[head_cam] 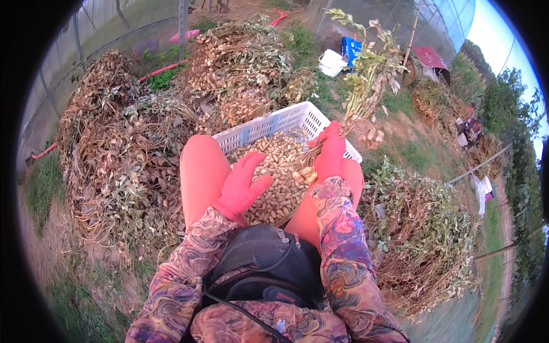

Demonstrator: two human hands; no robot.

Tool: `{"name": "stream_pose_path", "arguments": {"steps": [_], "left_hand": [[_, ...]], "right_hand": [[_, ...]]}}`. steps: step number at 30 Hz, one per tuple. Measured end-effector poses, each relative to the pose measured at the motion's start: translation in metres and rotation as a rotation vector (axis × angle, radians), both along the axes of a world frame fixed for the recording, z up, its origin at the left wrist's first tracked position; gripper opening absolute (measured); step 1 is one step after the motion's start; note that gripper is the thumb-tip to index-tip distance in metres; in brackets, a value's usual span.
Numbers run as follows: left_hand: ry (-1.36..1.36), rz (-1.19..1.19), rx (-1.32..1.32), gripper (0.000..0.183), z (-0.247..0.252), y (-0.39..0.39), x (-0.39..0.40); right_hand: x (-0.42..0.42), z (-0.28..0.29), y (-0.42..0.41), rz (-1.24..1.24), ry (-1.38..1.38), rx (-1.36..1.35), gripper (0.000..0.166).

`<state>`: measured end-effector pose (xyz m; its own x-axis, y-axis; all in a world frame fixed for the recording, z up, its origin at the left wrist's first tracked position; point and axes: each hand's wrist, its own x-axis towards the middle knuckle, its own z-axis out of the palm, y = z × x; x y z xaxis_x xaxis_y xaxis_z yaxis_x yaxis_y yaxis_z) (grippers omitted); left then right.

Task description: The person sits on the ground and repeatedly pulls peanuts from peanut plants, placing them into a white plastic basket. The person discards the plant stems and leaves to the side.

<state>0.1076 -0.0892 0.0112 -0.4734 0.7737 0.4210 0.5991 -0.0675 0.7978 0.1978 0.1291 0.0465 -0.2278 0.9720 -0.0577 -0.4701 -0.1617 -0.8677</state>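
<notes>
Between my knees stands a white plastic crate holding many loose peanuts in their shells. My right hand, in a red glove, is closed around the stems of a bunch of peanut plants. The leafy tops point up and away from me, while the root end hangs over the right part of the crate, with peanuts near it. My left hand, gloved in red too, is over the crate's left part, its thumb and fingers apart and nothing held.
Heaps of pulled peanut plants lie at the left, behind the crate and at the right. A white bucket stands beside a blue bag farther back. A metal post rises at the back left.
</notes>
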Motion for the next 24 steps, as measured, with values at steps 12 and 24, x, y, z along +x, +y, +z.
{"name": "stream_pose_path", "arguments": {"steps": [12,24], "left_hand": [[-1.023,-0.278,0.161,0.037,-0.025,0.065,-0.017],[-1.470,-0.571,0.476,0.028,0.003,0.044,-0.035]], "right_hand": [[-0.003,-0.007,-0.063,0.421,-0.177,0.371,0.041],[0.022,0.000,-0.084,0.593,-0.298,0.439,0.013]]}}
